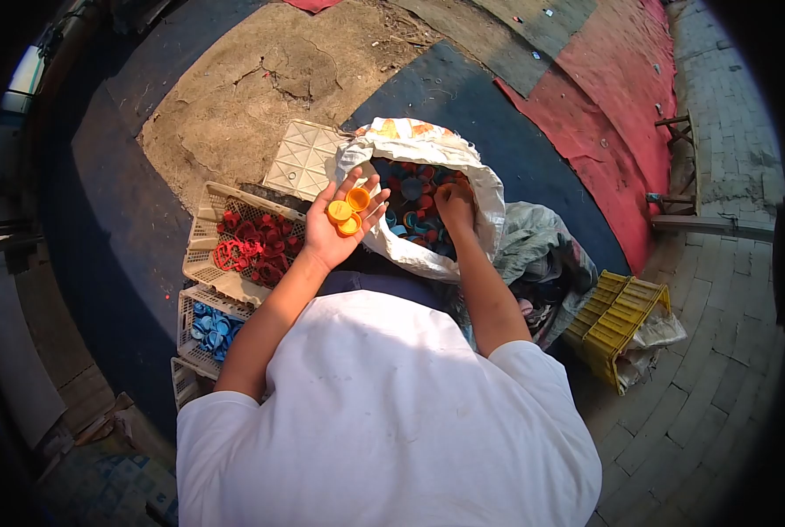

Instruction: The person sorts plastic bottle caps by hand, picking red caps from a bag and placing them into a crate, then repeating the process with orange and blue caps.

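Several yellow-orange round caps [347, 212] rest on the upturned palm of my left hand [333, 230], its fingers spread beneath them. This hand is at the left rim of a white woven sack [489, 184]. Inside the sack lie many small round pieces [412, 189] in red, blue and orange. My right hand [455, 207] reaches into the sack's right side, fingers pointing down among the pieces. Its fingertips are in shadow, and what they hold, if anything, cannot be made out.
Left of me, one crate [201, 233] holds red pieces and another [186, 321] blue pieces. A white crate [303, 160] stands beyond them. At right are a grey-green bag [533, 233] and a yellow crate [607, 307]. Dark and red mats cover the ground.
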Demonstrator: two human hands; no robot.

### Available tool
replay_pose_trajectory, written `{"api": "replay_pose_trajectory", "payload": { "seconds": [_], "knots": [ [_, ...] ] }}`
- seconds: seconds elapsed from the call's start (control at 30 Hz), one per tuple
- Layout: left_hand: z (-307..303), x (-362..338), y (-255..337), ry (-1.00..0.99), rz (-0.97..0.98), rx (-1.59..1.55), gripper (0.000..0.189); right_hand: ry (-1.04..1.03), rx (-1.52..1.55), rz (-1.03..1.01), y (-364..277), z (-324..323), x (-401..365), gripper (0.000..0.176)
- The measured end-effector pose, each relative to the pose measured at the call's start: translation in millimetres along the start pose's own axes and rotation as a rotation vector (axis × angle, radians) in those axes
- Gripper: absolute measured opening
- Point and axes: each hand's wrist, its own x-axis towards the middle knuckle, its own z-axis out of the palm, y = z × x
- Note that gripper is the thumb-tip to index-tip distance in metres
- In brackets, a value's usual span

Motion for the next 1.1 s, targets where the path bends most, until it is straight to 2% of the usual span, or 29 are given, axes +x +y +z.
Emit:
{"api": "replay_pose_trajectory", "payload": {
  "seconds": [0.17,0.27,0.37,0.47,0.57,0.67,0.77,0.97,1.07,1.1],
  "knots": [
    [1.0,0.7,-0.9,0.008,-0.008,0.005,0.048,0.042,-0.047,0.104,-5.0,0.8,3.0,0.035],
    [2.1,0.7,-1.2,0.011,-0.015,0.011,0.048,0.047,-0.12,0.166,8.0,19.8,4.9,0.029],
    [-0.9,0.9,0.4,0.012,-0.019,-0.006,0.049,-0.086,-0.069,0.334,4.0,13.2,3.2,0.031],
    [1.3,0.5,0.7,0.018,-0.014,0.01,0.049,-0.298,-0.457,0.079,27.6,29.9,4.9,0.029],
    [1.7,-1.1,2.1,0.015,-0.007,0.02,0.049,-0.138,-0.289,-0.08,25.6,18.9,1.3,0.028],
    [-0.3,-1.3,4.0,0.001,-0.004,0.013,0.049,-0.04,-0.287,-0.074,16.6,14.4,-2.5,0.03],
    [-0.2,-0.6,4.0,0.004,0.0,0.005,0.05,-0.324,-0.194,0.216,-27.4,-25.8,0.4,0.036],
    [-0.7,4.4,2.1,-0.019,-0.019,0.003,0.05,-0.364,-0.003,0.24,-25.5,-25.6,-8.3,0.037],
    [-1.3,5.5,0.6,-0.033,-0.034,-0.005,0.05,-0.176,0.131,0.105,4.8,3.8,-15.7,0.04],
    [-1.2,5.7,-0.1,-0.036,-0.039,-0.008,0.05,-0.28,0.352,0.279,0.7,-1.2,-15.0,0.042]
  ]
}}
